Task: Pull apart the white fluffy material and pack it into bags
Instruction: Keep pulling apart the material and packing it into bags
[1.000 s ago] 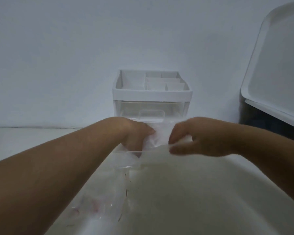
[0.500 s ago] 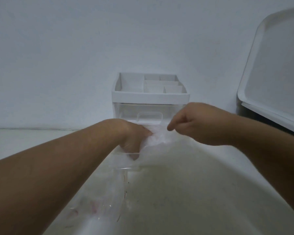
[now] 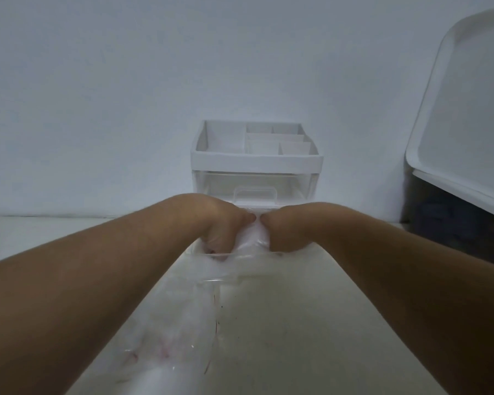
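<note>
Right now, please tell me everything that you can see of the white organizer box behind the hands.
The organizer box stands upright on the pale surface by the wall. Its white top tray, seemingly plastic, has one large compartment at left and smaller ones at right; nothing shows inside. Below sits a clear drawer with a clear handle. The left hand and right hand, gripping white fluffy material, hide its base.

Dim, flat light; soft focus
</note>
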